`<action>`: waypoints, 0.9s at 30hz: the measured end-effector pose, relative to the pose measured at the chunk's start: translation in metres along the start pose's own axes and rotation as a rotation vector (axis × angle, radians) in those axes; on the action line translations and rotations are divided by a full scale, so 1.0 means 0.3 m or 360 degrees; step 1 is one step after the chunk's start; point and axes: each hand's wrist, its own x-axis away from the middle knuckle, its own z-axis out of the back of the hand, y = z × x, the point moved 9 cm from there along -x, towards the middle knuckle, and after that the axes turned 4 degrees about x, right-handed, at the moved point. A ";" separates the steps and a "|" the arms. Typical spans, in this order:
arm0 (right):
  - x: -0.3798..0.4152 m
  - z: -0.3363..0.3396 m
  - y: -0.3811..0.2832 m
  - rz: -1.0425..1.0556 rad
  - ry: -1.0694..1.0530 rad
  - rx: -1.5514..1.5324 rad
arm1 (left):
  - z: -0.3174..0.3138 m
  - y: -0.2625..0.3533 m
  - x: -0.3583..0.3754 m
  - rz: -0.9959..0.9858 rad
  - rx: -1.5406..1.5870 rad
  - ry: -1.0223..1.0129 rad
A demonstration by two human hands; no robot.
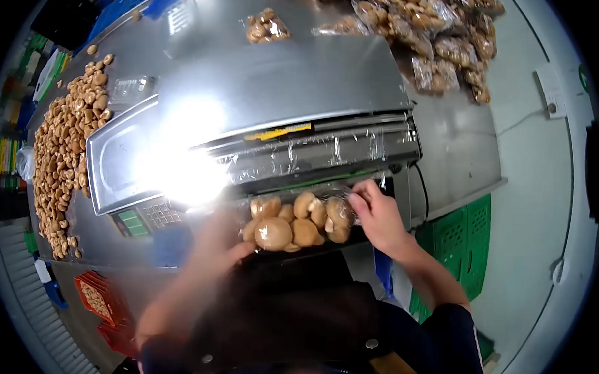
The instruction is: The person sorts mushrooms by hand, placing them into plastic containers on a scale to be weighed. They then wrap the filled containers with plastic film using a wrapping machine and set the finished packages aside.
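Note:
A clear film-wrapped pack of brown mushrooms (299,221) lies between my hands at the front edge of the steel wrapping machine (289,75). My right hand (378,217) pinches the film at the pack's right end, thumb and fingers pressed together. At the opposite end, my left hand (217,239) grips the pack; its thumb shows against the lower left corner, while the other fingers are blurred. Just behind the pack, clear film (298,154) stretches along the machine's roller.
Loose mushrooms (70,145) are heaped at the left, beside a scale tray (123,153) and its keypad (160,215). Wrapped packs (433,34) pile up at the back right. Green crates (463,247) stand below right, red crates (105,302) below left.

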 end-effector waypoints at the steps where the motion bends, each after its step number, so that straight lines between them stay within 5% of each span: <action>1: 0.013 -0.015 0.009 0.0030 0.0082 0.0227 | 0.018 -0.043 -0.003 -0.0125 -0.0144 0.0110; 4: 0.044 -0.041 0.049 0.0131 0.0485 0.0244 | 0.057 -0.119 0.032 -0.0253 -0.0024 0.0650; 8: 0.071 -0.022 0.091 0.0001 0.0690 0.0112 | 0.112 -0.135 0.094 -0.0592 -0.0742 0.1273; 10: 0.091 -0.003 0.136 -0.0103 0.0600 0.0077 | 0.181 -0.237 0.084 -0.0383 -0.0876 0.1185; 11: 0.110 0.000 0.136 -0.0139 0.0513 0.0042 | 0.149 -0.180 0.119 -0.0193 -0.0237 0.1186; 14: 0.212 0.021 0.112 -0.0342 0.0266 -0.0017 | 0.162 -0.274 0.248 0.0485 0.0255 0.1003; 16: 0.317 -0.047 0.225 -0.0637 0.0044 -0.0065 | 0.227 -0.415 0.324 0.0514 -0.0221 0.0783; 19: 0.434 -0.264 0.456 -0.0920 -0.0063 -0.0318 | 0.247 -0.767 0.399 0.0976 0.0180 0.0683; 21: 0.422 -0.421 0.491 -0.0615 -0.0139 -0.0166 | 0.170 -0.837 0.321 0.0722 -0.0033 0.0687; 24: 0.366 -0.696 0.374 -0.0378 -0.0451 -0.1014 | 0.013 -0.770 0.181 0.0289 -0.0145 0.0215; 26: 0.364 -0.691 0.094 -0.0341 -0.0832 -0.1623 | -0.179 -0.715 0.217 0.0637 0.1833 -0.0160; 27: 0.365 -0.680 -0.013 -0.0258 -0.0884 -0.1726 | -0.161 -0.646 0.238 0.0434 0.1292 -0.0057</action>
